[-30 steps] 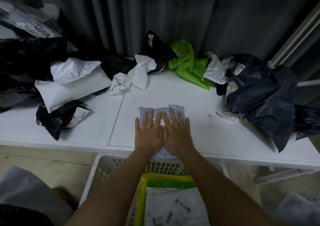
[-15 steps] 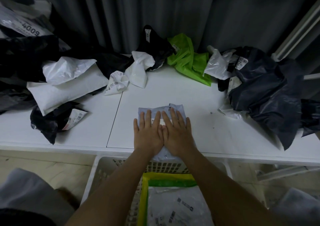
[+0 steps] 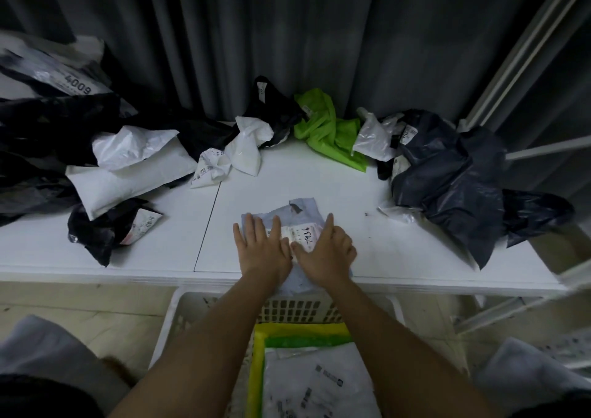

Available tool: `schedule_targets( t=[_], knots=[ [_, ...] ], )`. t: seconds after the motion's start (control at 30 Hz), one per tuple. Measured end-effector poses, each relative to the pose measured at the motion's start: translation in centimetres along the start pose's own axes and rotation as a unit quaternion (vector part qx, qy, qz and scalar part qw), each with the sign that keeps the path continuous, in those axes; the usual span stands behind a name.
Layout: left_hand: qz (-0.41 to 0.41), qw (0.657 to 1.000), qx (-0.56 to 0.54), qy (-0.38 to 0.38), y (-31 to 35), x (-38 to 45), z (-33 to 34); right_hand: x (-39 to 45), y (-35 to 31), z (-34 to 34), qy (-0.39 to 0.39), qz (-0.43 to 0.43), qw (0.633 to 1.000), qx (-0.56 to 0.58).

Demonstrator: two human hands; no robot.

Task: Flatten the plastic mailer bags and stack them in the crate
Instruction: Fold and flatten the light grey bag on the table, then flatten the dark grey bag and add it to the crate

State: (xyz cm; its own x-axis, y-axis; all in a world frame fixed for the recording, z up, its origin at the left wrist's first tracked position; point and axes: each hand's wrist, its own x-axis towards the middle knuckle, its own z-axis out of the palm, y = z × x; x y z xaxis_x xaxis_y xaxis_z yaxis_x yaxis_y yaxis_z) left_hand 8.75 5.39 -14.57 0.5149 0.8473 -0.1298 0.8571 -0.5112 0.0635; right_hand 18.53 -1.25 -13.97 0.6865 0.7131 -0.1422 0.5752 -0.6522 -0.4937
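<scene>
A pale blue mailer bag (image 3: 302, 212) with a white label lies flat at the near edge of the white table (image 3: 319, 174), its near end hanging over the edge. My left hand (image 3: 259, 248) presses on its left half with straight fingers. My right hand (image 3: 327, 248) presses flat on its right half. Below the table edge stands a white crate (image 3: 297, 309). Flat bags are stacked in it: a yellow one, a green one, and a white printed mailer (image 3: 315, 382) on top.
Crumpled bags ring the table: black and white ones (image 3: 128, 165) at the left, a green one (image 3: 329, 129) at the back, a big dark bag (image 3: 451, 177) at the right. A grey curtain hangs behind. A white rail frame (image 3: 524, 49) stands at the right.
My hands have slid apart across the bag, left hand leftward and right hand rightward, which uncovers the label between them. The view has tilted slightly.
</scene>
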Motion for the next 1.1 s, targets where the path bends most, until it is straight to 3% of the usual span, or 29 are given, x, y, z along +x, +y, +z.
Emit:
schedule_targets(
  t=[0.1, 0.2, 0.3, 0.43, 0.5, 0.63, 0.73, 0.83, 0.9, 0.97, 1.1],
  knots=[
    [-0.006, 0.999, 0.007, -0.031, 0.1, -1.7, -1.4, -0.2, 0.2, -2.3, -0.064, 0.028, 0.995, 0.069],
    [-0.02, 0.998, -0.024, -0.045, -0.6, -3.6, -2.8, -0.9, 1.2, -3.8, -0.126, -0.01, 0.975, 0.183],
    [0.008, 0.987, -0.157, -0.038, -2.5, -6.1, -4.0, -3.8, 2.8, -5.2, -0.204, -0.043, 0.944, 0.256],
    [0.1, 0.942, -0.319, -0.034, -4.1, -8.3, -4.4, -6.7, 4.2, -6.8, -0.287, -0.106, 0.935, 0.18],
    [0.12, 0.91, -0.38, -0.11, -3.9, -10.1, -3.7, -8.2, 5.2, -6.5, -0.309, -0.117, 0.937, 0.119],
    [0.09, 0.891, -0.409, -0.174, -3.2, -12.5, -0.2, -9.3, 7.7, -4.7, -0.281, -0.119, 0.951, 0.043],
    [0.074, 0.883, -0.399, -0.236, -2.3, -13.8, 4.0, -9.9, 9.8, -3.0, -0.19, -0.097, 0.977, -0.01],
    [0.014, 0.893, -0.29, -0.344, -0.6, -15.5, 6.0, -10.4, 10.7, -2.2, -0.104, -0.114, 0.982, -0.107],
    [0.003, 0.897, -0.195, -0.396, -0.2, -15.4, 6.5, -10.2, 10.5, -2.1, -0.119, -0.121, 0.981, -0.097],
    [0.044, 0.912, -0.176, -0.369, -0.1, -14.5, 5.8, -9.9, 10.0, -2.4, -0.124, -0.131, 0.981, -0.067],
    [0.104, 0.95, -0.198, -0.218, 0.2, -12.4, 3.2, -8.7, 8.8, -3.5, -0.088, -0.163, 0.981, -0.051]
  ],
)
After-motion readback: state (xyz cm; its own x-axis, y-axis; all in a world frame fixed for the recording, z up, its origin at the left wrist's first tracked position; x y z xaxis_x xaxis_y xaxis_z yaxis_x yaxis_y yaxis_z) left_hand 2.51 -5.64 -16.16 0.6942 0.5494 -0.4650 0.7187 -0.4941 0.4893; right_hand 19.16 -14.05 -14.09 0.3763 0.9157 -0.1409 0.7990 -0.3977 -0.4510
